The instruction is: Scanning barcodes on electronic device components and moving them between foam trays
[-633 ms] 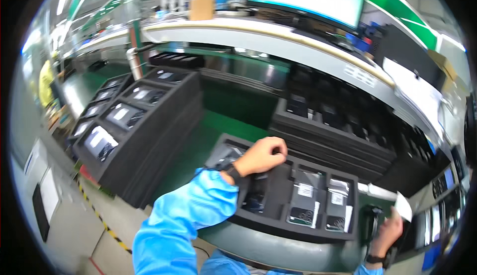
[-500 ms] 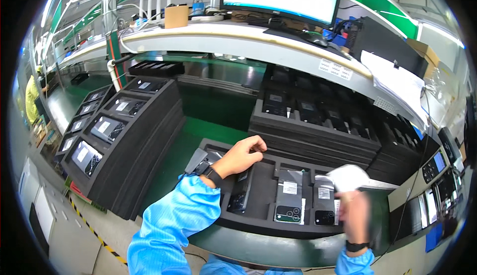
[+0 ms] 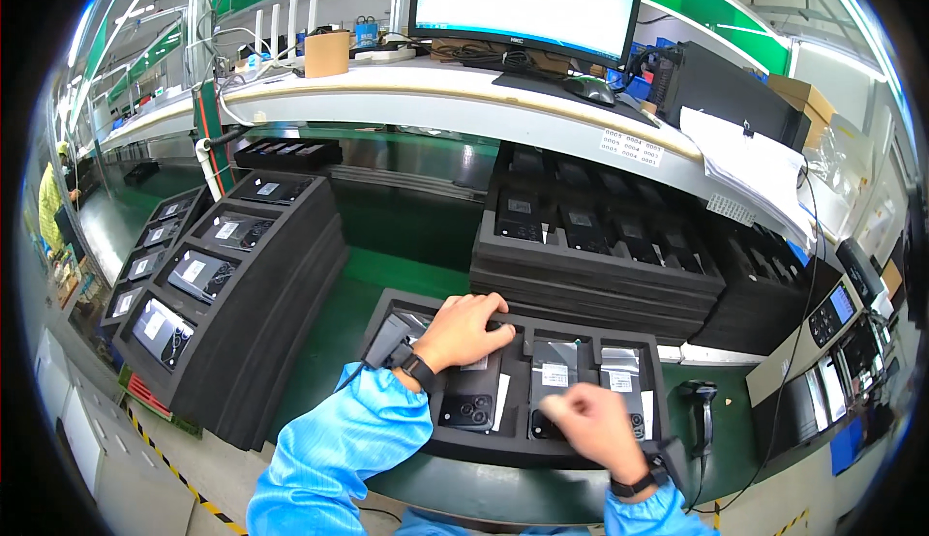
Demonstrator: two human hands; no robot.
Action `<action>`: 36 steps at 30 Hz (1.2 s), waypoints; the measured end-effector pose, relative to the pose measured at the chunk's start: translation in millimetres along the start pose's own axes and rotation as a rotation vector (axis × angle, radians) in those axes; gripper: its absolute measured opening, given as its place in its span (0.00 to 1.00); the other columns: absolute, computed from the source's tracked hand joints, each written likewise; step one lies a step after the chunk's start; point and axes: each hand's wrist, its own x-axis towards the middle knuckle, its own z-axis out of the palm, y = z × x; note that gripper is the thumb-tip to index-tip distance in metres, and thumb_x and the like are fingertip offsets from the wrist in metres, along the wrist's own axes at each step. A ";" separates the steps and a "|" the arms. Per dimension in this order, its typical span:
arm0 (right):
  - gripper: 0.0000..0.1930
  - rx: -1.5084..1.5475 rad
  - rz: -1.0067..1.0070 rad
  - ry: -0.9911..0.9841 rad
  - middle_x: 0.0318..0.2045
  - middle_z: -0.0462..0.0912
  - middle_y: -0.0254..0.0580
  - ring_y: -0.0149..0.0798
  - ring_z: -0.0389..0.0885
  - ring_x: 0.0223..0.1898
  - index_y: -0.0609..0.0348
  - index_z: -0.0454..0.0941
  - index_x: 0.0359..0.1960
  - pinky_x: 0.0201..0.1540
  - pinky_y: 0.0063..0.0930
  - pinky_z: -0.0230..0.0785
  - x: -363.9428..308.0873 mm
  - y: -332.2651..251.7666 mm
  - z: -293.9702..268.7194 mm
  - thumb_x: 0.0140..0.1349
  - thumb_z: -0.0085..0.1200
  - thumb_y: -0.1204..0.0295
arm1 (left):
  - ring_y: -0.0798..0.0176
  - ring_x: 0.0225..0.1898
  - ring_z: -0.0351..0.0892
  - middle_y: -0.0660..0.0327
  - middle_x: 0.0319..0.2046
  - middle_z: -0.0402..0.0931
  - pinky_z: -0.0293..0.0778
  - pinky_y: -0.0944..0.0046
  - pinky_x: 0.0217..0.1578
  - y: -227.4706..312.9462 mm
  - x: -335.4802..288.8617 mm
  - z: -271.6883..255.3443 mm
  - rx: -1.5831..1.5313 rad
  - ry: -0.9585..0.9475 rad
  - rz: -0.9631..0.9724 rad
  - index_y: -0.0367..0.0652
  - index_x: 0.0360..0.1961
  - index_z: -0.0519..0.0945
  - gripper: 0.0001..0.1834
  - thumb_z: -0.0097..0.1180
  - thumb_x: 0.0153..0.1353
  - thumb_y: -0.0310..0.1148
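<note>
Both hands [image 3: 471, 331] [image 3: 587, 425] rest over the foam tray [image 3: 519, 451] of phones [image 3: 469, 402].

The shallow foam tray [image 3: 382, 309] is matt black, its slots holding black slab phones [image 3: 469, 410] under silvery-grey film with small white labels. Both sleeves [image 3: 339, 459] are bright blue, each wrist banded black. The conveyor belt [image 3: 329, 342] is deep green; the curved upper desk [image 3: 435, 91] is pale grey, edged yellow-tan.
</note>
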 end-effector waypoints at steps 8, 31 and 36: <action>0.43 -0.789 0.267 0.994 0.60 0.72 0.58 0.61 0.66 0.63 0.57 0.62 0.70 0.67 0.52 0.58 -74.5 136.6 -124.2 0.48 0.66 0.73 | 0.49 0.53 0.77 0.51 0.47 0.80 0.65 0.52 0.59 4.7 -3.5 8.5 0.265 -0.074 0.004 0.44 0.54 0.79 0.28 0.60 0.59 0.53; 0.16 1.055 0.470 -0.452 0.28 0.79 0.35 0.30 0.75 0.22 0.58 0.76 0.56 0.27 0.27 0.70 24.8 -59.2 68.7 0.69 0.57 0.69 | 0.58 0.51 0.80 0.54 0.45 0.82 0.72 0.59 0.57 -63.4 -56.2 -59.1 -0.430 0.266 -0.340 0.37 0.48 0.81 0.18 0.48 0.75 0.41; 0.09 0.981 0.493 -0.496 0.26 0.76 0.33 0.30 0.76 0.22 0.55 0.74 0.43 0.25 0.26 0.70 32.1 -79.5 120.3 0.65 0.60 0.70 | 0.64 0.48 0.78 0.57 0.43 0.82 0.73 0.61 0.53 -68.6 -59.8 -58.5 -0.598 0.311 -0.321 0.35 0.47 0.81 0.20 0.44 0.78 0.42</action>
